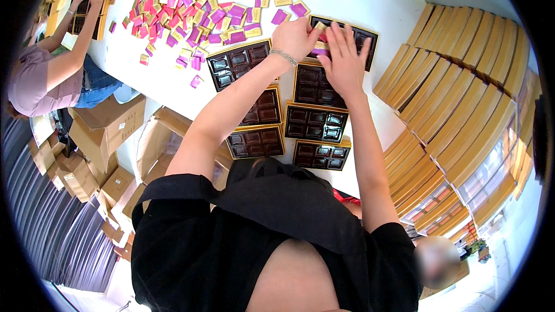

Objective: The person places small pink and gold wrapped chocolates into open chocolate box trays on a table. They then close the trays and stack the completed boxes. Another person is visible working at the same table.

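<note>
At the far end of the trays, my left hand (293,38) reaches over a dark brown compartment tray with a gold rim (363,41). Its fingers are bent together at a small gold wrapped piece (320,25), which they seem to pinch. My right hand (345,62) lies over the same tray with fingers stretched out and apart. Between the hands, red and purple wrapped pieces (319,52) sit in the compartments, partly hidden by fingers. Nearer me stand several more such trays, among them one beside my left wrist (234,65) and one below my right hand (316,122).
A wide heap of small purple, red and gold wrapped pieces (191,8) covers the far left of the white table (399,0). Tall stacks of gold-edged boxes (457,98) rise on the right. Cardboard cartons (110,130) stand at left, near another person (55,78) working at trays.
</note>
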Motion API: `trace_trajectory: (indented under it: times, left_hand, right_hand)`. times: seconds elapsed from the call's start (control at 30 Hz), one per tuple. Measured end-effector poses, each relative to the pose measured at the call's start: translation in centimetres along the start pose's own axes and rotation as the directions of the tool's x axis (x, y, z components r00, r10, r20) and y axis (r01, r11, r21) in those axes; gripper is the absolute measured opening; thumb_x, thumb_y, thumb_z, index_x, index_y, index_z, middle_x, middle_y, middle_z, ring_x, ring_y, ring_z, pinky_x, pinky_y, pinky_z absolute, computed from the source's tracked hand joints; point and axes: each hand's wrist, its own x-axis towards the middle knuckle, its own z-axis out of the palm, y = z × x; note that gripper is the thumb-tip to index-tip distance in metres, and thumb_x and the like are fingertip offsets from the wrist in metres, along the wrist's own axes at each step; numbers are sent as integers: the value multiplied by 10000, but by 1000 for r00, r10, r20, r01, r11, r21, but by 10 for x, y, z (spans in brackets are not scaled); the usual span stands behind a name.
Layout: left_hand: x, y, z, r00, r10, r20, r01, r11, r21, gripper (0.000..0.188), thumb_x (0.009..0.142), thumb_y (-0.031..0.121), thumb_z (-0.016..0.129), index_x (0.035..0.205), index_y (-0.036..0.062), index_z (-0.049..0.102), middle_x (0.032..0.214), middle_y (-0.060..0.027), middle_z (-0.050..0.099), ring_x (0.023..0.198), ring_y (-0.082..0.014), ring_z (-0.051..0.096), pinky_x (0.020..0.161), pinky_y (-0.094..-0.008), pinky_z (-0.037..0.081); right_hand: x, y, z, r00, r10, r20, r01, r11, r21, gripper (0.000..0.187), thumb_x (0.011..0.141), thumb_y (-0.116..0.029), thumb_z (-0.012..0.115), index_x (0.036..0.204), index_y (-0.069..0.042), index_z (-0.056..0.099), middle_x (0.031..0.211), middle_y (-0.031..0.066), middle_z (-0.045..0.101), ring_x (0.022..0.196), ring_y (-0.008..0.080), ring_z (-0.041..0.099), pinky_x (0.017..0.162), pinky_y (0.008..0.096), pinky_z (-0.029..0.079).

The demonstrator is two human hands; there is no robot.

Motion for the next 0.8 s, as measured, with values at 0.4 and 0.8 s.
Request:
trace_trajectory:
  times: [0.4, 0.8]
  left_hand:
    - [24, 2, -16, 946, -62, 318, -19, 969, 245, 461, 789, 529, 626, 664, 87, 668, 613, -113, 629, 646, -298, 640, 601, -412, 502]
    - [111, -33, -20, 852, 506, -134, -448, 838, 311, 220, 795, 95, 644, 1011, 112, 680, 1087, -88, 623, 1009, -294, 588, 867, -399, 489]
  right_hand:
    - [81, 31, 15, 983, 179, -31, -164, 947, 276, 226, 851, -238, 630, 1001, -74, 670, 1188, 80, 590, 1089, 293, 546, 926, 488, 429]
    - [154, 42, 17, 833, 495, 246, -500, 865, -46, 481, 749, -402, 682, 1053, -43, 582, 953, 161, 677, 906, 356, 655, 772, 454, 512]
